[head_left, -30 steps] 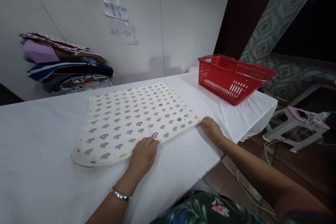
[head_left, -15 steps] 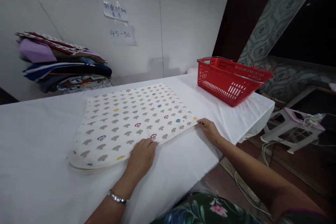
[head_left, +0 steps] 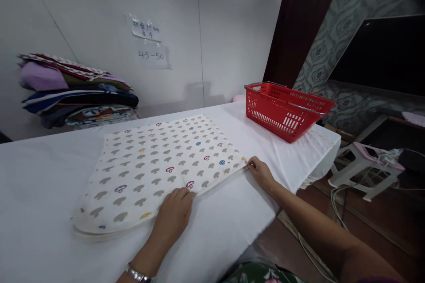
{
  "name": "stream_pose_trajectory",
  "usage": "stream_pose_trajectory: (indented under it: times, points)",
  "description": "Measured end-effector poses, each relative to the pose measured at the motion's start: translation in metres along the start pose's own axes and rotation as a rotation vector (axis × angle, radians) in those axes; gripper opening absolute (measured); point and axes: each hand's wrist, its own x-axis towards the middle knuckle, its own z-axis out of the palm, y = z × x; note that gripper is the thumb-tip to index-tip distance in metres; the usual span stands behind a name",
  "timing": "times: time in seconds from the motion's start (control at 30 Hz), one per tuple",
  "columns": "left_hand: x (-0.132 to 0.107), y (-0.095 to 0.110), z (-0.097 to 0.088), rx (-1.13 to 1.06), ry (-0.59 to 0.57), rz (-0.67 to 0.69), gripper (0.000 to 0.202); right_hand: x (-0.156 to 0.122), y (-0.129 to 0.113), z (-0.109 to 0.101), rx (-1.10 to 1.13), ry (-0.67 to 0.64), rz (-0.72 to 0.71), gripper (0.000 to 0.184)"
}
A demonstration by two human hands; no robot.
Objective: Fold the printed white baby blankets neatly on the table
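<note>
A folded white cloth (head_left: 159,159) printed with grey mushrooms and a few coloured ones lies flat in front of me, its layers showing along the near edge. At the middle of that edge is my left hand (head_left: 175,214), its fingers bent over the fabric and the thumb by the rim; a silver bracelet circles the wrist. My right hand (head_left: 262,174) pinches the cloth's near right corner between thumb and fingers. The fingertips of the left hand are partly hidden.
The cloth lies on a table with a white cover (head_left: 229,221). A red plastic basket (head_left: 279,112) stands at the back right, and a stack of folded fabrics (head_left: 79,93) at the back left. Beyond the table's right edge is a white stool (head_left: 358,172) with cables.
My view has tilted up a little, so everything sits lower in the picture. Both hands remain at the same places on the cloth's near edge, with only slight finger movement at the right corner.
</note>
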Motion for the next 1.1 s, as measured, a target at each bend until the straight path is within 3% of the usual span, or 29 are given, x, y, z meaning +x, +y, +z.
stream_pose_trajectory:
  times: [0.17, 0.33, 0.9, 1.1]
  points:
    - [0.0, -0.002, 0.002, -0.009, 0.01, 0.0, 0.026, 0.0, 0.001, 0.004, -0.026, 0.072, -0.052, 0.008]
    - [0.0, -0.004, 0.005, 0.013, 0.03, 0.009, 0.024, -0.001, -0.004, 0.001, -0.039, 0.061, -0.116, 0.012]
    - [-0.001, -0.007, 0.009, -0.003, 0.061, 0.02, 0.023, -0.012, -0.029, -0.007, -0.43, -0.032, -0.067, 0.022]
    - [0.0, -0.006, 0.007, -0.006, 0.059, 0.014, 0.023, -0.01, -0.031, -0.004, -0.433, -0.007, -0.014, 0.021]
